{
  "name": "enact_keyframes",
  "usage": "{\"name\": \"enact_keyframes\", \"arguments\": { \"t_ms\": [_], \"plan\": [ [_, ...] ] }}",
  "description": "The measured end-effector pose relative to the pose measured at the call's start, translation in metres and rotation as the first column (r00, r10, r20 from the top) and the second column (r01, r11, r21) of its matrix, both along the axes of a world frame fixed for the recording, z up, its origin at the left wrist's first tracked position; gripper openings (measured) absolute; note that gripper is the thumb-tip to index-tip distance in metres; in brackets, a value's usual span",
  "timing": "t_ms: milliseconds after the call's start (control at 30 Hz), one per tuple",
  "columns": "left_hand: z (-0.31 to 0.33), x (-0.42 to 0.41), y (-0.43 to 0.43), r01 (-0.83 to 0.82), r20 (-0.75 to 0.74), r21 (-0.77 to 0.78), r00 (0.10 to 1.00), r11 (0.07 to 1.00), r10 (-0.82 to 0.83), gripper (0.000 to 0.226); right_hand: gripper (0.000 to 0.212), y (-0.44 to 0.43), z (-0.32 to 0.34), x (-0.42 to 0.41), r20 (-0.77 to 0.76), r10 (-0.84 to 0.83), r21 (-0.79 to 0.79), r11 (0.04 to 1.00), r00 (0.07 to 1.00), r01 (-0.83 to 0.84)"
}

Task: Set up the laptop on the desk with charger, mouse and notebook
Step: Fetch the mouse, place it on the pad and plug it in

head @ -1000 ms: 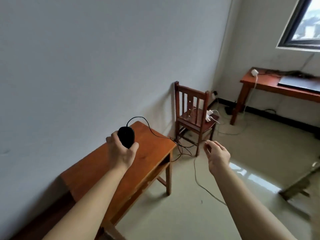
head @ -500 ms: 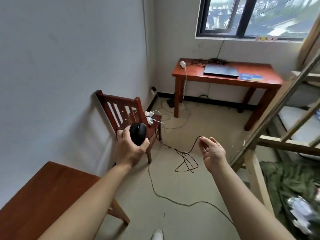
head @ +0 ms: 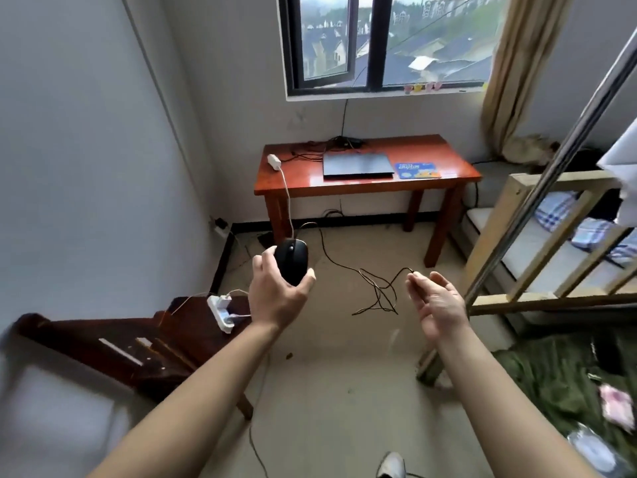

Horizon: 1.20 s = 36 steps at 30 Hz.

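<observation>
— How far along are you?

— Partway, I judge. The closed dark laptop (head: 358, 164) lies on the red-brown wooden desk (head: 344, 189) under the far window. A white charger brick (head: 273, 161) sits at the desk's left edge, its lead hanging towards the floor. Right of the laptop lies a flat blue printed rectangle (head: 417, 170); notebook or mouse pad, I cannot tell.

— And the mouse?

— The black corded mouse (head: 292, 260) is in my left hand (head: 275, 298), fingers curled round it, well short of the desk. My right hand (head: 437, 305) seems to pinch the end of its thin black cable (head: 344, 266), with the slack dangling in loops between my hands. It needs carrying over, setting down and plugging in.

— Anything in the way?

— A dark wooden chair (head: 103, 336) carrying a white power strip (head: 222, 310) at near left, the pale wooden bed frame (head: 558, 296) at right, and a thin cord (head: 256, 450) on the floor by my foot.
</observation>
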State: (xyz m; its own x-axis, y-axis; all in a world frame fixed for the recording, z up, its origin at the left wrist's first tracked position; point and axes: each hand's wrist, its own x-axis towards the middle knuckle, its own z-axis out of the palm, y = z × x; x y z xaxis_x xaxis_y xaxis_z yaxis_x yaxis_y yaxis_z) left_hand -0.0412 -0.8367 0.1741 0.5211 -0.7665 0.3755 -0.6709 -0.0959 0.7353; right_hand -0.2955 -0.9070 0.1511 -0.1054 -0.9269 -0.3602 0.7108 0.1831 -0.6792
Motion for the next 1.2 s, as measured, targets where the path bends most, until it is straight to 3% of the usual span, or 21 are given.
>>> {"name": "enact_keyframes", "arguments": {
  "t_ms": [233, 433, 733, 933, 1200],
  "plan": [
    [-0.009, -0.015, -0.188, 0.053, 0.041, -0.012, 0.998, 0.999, -0.053, 0.073, 0.031, -0.177, -0.019, -0.003, 0.087, -0.033, 0.007, 0.999, 0.996, 0.032],
    [0.028, -0.017, -0.361, 0.043, 0.079, -0.023, 0.996, 0.999, -0.041, 0.071, 0.030, -0.358, 0.014, -0.008, 0.105, -0.005, -0.032, 0.999, 0.994, 0.008],
    [0.029, -0.009, -0.559, 0.030, 0.025, -0.037, 0.999, 0.999, -0.030, 0.072, 0.029, -0.556, 0.034, 0.003, 0.045, 0.026, -0.076, 0.997, 0.999, -0.023],
    [0.004, -0.013, -0.727, 0.113, -0.030, -0.030, 0.993, 0.993, -0.114, 0.073, 0.031, -0.701, 0.025, -0.006, 0.029, -0.077, -0.061, 0.995, 0.997, 0.079],
    [0.024, -0.042, -0.946, 0.283, -0.053, -0.047, 0.957, 0.958, -0.286, 0.073, 0.032, -0.866, 0.064, -0.039, 0.048, -0.253, -0.135, 0.957, 0.966, 0.257]
  ]
}}
